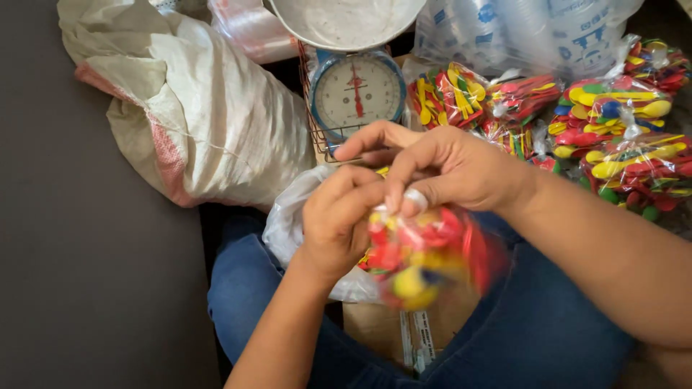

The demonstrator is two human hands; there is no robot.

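Observation:
My left hand (339, 216) and my right hand (440, 169) meet at the neck of a small clear plastic bag of coloured balloons (425, 256), blurred with motion, held above my lap. The left hand's fingers are curled round the bag's top. My right hand pinches the same neck from the right, with a pale band or strip at its fingertips (414, 198). A larger clear bag (295, 216) lies under the left hand.
A blue dial scale (355, 90) with a white pan stands ahead. A white woven sack (202, 108) lies at the left. Several filled bags of coloured balloons (620, 137) are piled at the right. Cardboard (389, 331) lies between my jeans-clad legs.

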